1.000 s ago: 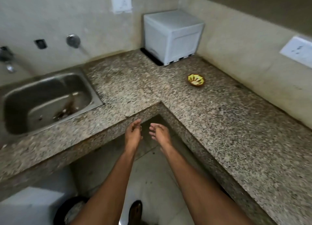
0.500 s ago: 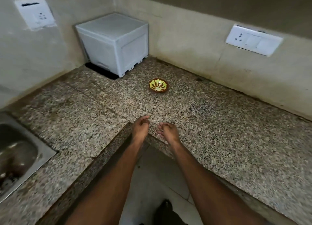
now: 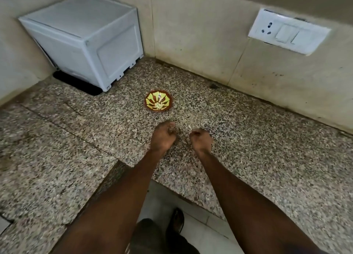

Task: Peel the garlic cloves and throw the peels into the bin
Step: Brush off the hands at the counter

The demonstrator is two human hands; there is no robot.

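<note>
A speckled granite table [image 3: 257, 148] fills the middle of the frame, turning an inner corner at lower centre. Beige tiled walls [image 3: 200, 34], stained near their base, rise along the top. A white switch and socket plate [image 3: 289, 31] sits at upper right. Pale floor tiles [image 3: 200, 232] show at the bottom. The light is dim.

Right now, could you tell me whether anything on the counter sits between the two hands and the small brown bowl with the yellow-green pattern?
Nothing visible does. Only bare speckled granite counter lies between the left hand, the right hand and the small brown bowl with the yellow-green pattern. The white plastic box stands off to the left.
</note>
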